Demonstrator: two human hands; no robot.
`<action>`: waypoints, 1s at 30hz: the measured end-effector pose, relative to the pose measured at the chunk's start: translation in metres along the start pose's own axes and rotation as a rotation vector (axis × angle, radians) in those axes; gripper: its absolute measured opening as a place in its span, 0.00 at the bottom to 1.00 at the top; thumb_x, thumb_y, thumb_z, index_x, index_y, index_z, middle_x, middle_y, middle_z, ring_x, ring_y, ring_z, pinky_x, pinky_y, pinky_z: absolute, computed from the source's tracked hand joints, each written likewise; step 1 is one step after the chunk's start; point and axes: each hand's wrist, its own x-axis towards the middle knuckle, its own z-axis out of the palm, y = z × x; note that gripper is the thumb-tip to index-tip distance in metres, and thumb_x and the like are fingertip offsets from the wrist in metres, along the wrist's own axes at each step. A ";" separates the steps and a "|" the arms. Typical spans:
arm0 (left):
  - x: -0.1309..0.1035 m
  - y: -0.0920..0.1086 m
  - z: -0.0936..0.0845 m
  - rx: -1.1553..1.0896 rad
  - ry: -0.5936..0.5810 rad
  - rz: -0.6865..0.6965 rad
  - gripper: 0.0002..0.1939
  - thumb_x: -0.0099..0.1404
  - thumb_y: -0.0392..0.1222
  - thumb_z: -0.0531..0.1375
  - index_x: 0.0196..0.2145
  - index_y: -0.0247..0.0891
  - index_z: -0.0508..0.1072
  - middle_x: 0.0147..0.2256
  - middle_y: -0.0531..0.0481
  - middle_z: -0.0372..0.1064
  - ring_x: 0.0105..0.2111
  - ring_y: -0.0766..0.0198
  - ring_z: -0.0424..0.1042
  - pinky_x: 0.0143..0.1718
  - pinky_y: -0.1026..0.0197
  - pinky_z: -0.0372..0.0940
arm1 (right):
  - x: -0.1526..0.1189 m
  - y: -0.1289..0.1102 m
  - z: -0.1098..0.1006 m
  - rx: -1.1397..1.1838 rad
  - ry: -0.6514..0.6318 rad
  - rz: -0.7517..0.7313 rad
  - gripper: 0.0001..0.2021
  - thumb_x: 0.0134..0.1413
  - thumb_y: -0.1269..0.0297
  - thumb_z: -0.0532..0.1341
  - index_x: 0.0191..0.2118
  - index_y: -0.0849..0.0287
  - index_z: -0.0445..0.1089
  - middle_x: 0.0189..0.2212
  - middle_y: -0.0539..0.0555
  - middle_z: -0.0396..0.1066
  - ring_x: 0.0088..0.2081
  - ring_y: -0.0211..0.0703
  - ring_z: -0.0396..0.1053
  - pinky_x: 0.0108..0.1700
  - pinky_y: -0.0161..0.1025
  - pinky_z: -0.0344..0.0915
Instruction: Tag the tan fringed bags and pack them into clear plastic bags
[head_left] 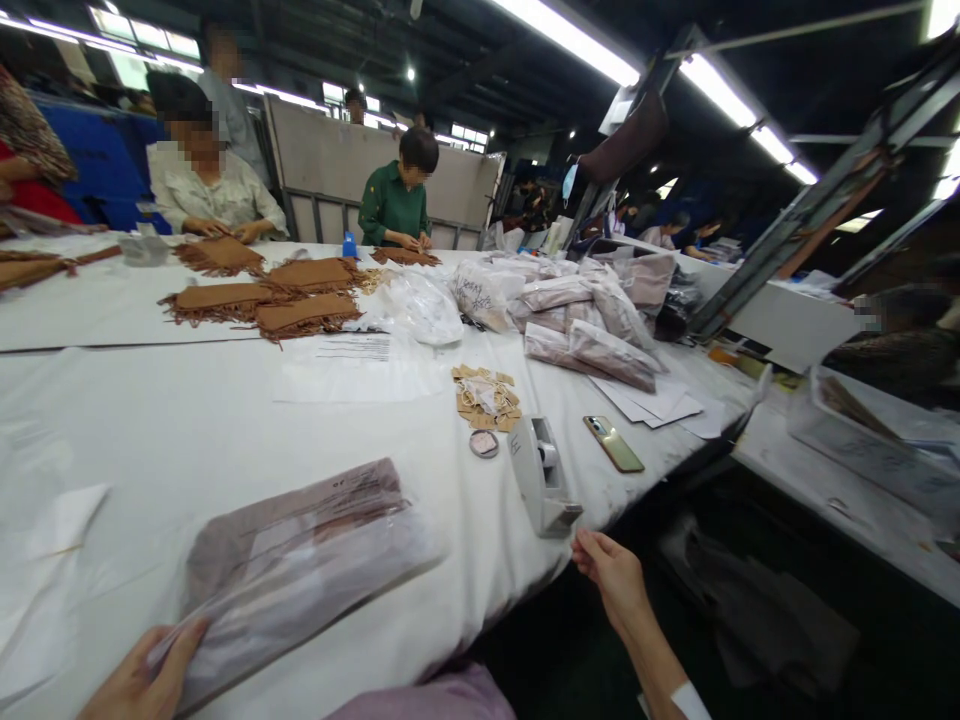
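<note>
Down at the lower left, my left hand (146, 672) grips the near end of a clear plastic bag (300, 570) with a folded mauve-brown fabric item inside. The bag lies flat on the white table, with printed text on its upper face. My right hand (611, 568) is at the table's front edge, thumb and fingers pinched together just beside the cutting end of a grey tape dispenser (540, 480). Whether a piece of tape is between those fingertips is too small to make out.
Past the dispenser lie a small round tin (484, 444), a pile of brown tags (486, 398) and a phone (613, 444). Bagged items (585, 310) are heaped farther back. Fringed brown pieces (307, 314) lie near two co-workers across the table. A plastic bin (870, 450) stands right.
</note>
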 end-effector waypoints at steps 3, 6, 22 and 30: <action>-0.008 0.012 -0.007 0.003 -0.070 0.006 0.18 0.59 0.60 0.53 0.32 0.44 0.69 0.24 0.53 0.69 0.29 0.56 0.71 0.30 0.62 0.61 | 0.004 0.012 0.007 0.006 0.022 0.001 0.21 0.27 0.47 0.67 0.23 0.63 0.73 0.18 0.52 0.70 0.20 0.38 0.65 0.23 0.36 0.63; -0.013 0.023 -0.008 -0.010 -0.022 0.073 0.17 0.63 0.57 0.50 0.33 0.43 0.68 0.25 0.52 0.69 0.30 0.57 0.71 0.31 0.63 0.59 | 0.005 0.034 0.006 -0.060 0.042 0.032 0.21 0.23 0.47 0.66 0.20 0.62 0.71 0.14 0.50 0.67 0.18 0.39 0.62 0.20 0.38 0.62; -0.014 0.037 -0.010 -0.179 0.109 0.085 0.15 0.67 0.53 0.49 0.29 0.42 0.65 0.23 0.55 0.67 0.26 0.62 0.69 0.30 0.65 0.56 | -0.103 -0.144 0.211 -0.588 -1.282 -1.207 0.15 0.62 0.57 0.52 0.32 0.57 0.72 0.28 0.54 0.74 0.30 0.40 0.70 0.35 0.35 0.64; -0.015 0.037 -0.012 -0.185 0.078 0.078 0.14 0.69 0.51 0.50 0.31 0.42 0.66 0.26 0.52 0.72 0.27 0.62 0.72 0.29 0.65 0.55 | -0.159 -0.170 0.348 -1.049 -1.946 -1.513 0.08 0.56 0.67 0.58 0.33 0.59 0.76 0.26 0.50 0.74 0.23 0.33 0.61 0.27 0.31 0.57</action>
